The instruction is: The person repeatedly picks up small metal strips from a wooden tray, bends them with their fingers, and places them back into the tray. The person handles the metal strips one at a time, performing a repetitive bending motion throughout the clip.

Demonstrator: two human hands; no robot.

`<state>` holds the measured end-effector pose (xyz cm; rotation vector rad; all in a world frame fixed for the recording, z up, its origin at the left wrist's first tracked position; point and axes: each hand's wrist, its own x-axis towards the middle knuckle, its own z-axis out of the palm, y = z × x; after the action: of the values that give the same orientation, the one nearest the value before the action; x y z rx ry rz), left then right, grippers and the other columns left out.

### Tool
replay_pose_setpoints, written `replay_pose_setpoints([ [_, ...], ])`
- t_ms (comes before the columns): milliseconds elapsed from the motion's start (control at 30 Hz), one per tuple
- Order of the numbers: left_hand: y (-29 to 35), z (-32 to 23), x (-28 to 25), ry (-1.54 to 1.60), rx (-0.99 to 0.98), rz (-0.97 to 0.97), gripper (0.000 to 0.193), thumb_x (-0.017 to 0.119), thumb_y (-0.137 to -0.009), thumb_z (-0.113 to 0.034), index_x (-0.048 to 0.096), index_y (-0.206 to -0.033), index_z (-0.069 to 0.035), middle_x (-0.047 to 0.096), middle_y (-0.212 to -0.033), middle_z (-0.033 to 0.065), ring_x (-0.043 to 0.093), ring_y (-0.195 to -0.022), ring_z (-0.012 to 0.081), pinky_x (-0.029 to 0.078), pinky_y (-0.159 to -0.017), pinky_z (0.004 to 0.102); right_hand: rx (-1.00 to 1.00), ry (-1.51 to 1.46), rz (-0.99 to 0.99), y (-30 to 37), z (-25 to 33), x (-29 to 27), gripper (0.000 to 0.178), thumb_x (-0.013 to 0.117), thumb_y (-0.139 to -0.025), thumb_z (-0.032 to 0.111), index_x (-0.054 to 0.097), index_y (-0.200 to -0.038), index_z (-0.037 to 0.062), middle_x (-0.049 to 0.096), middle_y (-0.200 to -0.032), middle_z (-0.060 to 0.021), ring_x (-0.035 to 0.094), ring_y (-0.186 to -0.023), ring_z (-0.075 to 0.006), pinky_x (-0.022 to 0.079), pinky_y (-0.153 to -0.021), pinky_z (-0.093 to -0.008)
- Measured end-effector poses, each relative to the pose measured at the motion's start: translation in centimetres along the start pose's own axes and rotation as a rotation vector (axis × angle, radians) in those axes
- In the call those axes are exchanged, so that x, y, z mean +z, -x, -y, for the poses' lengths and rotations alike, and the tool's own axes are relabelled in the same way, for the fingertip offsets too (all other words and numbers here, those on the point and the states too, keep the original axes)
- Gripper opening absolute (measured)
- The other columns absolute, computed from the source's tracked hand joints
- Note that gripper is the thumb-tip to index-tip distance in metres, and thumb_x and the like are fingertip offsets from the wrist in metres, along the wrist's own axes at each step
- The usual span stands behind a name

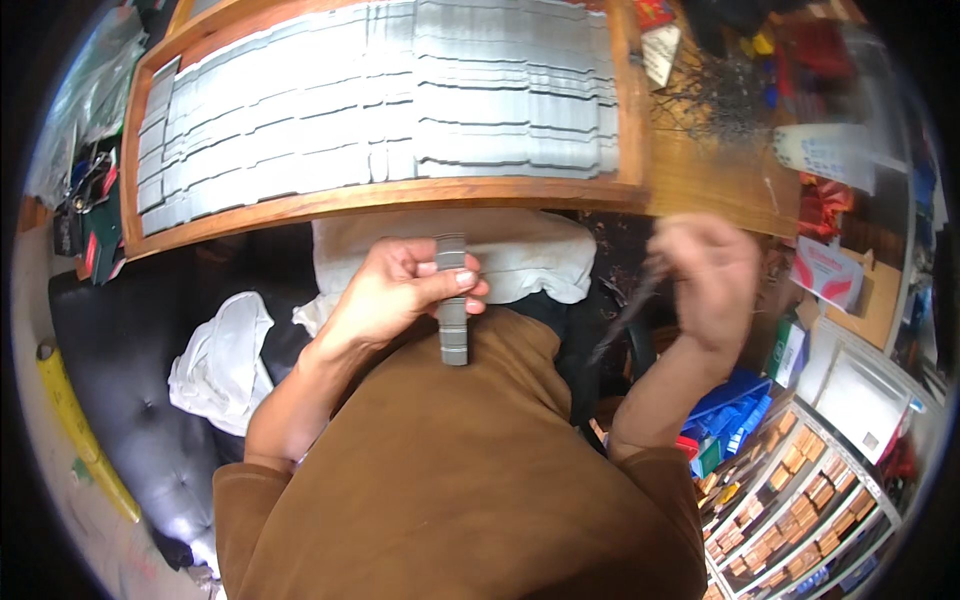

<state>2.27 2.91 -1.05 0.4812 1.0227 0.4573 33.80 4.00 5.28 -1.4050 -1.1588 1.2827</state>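
Observation:
My left hand (405, 290) is closed round a narrow stack of thin grey metal pieces (454, 325), held upright in front of my brown shirt, thumb across its face. My right hand (708, 275) is raised at the right, below the table's edge, smeared by motion. From its pinched fingers a dark, thin, blurred strip or bundle of strands (628, 315) hangs down to the left; its exact kind is not clear. Ahead lies a wooden-framed tray (400, 196) filled with rows of similar grey metal pieces (290, 120).
Dark, wiry loose bits (725, 95) lie on the wooden table (715, 180) right of the tray. A white cloth (540, 255) covers my lap. At the left are a black padded seat (120, 380) and a white bag (225, 360). A rack of small wooden-coloured blocks (800, 510) stands at the lower right.

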Motion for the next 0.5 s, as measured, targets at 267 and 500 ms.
replay_pose_setpoints([
  [267, -0.7, 1.2, -0.6, -0.048, -0.001, 0.044, 0.023, 0.076, -0.095, -0.012, 0.071, -0.113, 0.001, 0.077, -0.096, 0.0102, 0.073, -0.082, 0.0143, 0.057, -0.07, 0.0263, 0.414, -0.194, 0.277, -0.5, -7.3, 10.9, 0.02, 0.075, -0.095, 0.011, 0.072, -0.103, -0.0075, 0.073, -0.086, -0.0105, 0.069, -0.074, -0.012, 0.059, -0.066, -0.0248],
  [500, -0.7, 2.2, -1.3, -0.021, 0.055, 0.045, 0.023, 0.078, -0.095, -0.019, 0.075, -0.111, -0.003, 0.077, -0.091, 0.0038, 0.063, -0.071, 0.005, 0.047, -0.059, 0.0214, 0.433, -0.147, 0.376, -0.6, -8.4, 12.0, 0.024, 0.078, -0.093, 0.013, 0.071, -0.106, -0.0062, 0.073, -0.087, -0.008, 0.067, -0.072, -0.0097, 0.055, -0.065, -0.0227],
])
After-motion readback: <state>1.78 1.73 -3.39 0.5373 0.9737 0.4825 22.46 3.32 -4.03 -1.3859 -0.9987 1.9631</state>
